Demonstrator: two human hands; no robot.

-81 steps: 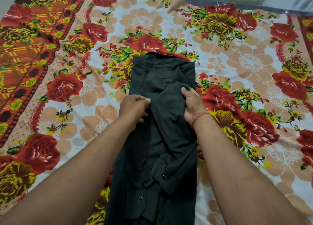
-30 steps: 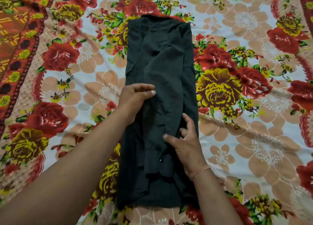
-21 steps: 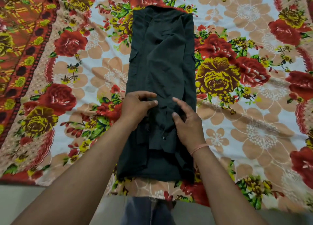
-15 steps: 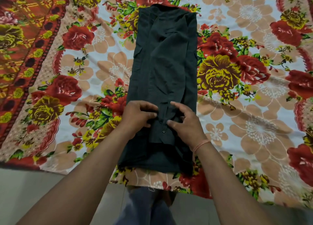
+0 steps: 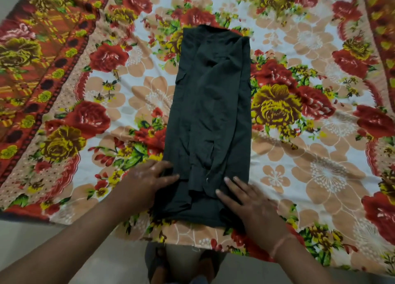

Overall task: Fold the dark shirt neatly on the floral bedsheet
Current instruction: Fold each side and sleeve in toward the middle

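The dark shirt (image 5: pixel 211 121) lies on the floral bedsheet (image 5: pixel 320 172) as a long narrow strip, collar end far from me, hem end near the sheet's front edge. Both sleeves are folded in along its length, with a cuff and a small button showing near the hem. My left hand (image 5: pixel 149 178) is at the strip's lower left edge, thumb and fingers pinching the fabric there. My right hand (image 5: pixel 248 202) lies flat on the lower right corner, fingers spread and pointing up the strip.
The sheet's front edge (image 5: pixel 192 244) ends just below the hem, with bare grey floor (image 5: pixel 64 236) beyond it. My legs and feet (image 5: pixel 181 264) stand at that edge. A darker orange patterned border (image 5: pixel 32 70) runs down the sheet's left side.
Both hands have slid down the strip from its middle to the hem end and moved apart to the two lower edges. The view has pulled back, showing the sheet's front edge.
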